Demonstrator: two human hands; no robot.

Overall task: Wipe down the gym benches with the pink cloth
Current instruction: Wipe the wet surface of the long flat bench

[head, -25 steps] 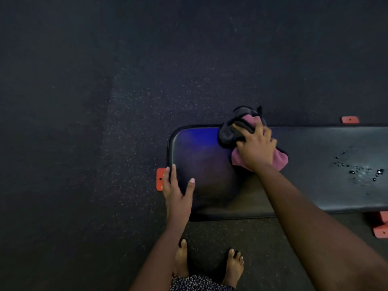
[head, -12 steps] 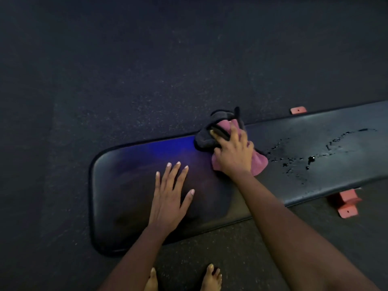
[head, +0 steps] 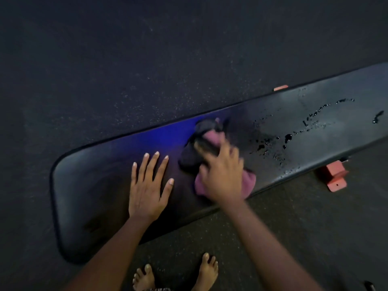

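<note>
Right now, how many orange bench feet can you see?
2. One orange foot peeks out behind the far edge of the bench; the other orange foot sticks out on the near side, at right. Others may be hidden under the pad.

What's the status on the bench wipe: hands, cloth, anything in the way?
Left hand flat on bench, empty. Right hand pressing pink cloth mid-bench. Water droplets unwiped to the right. Nothing in the way.
</note>
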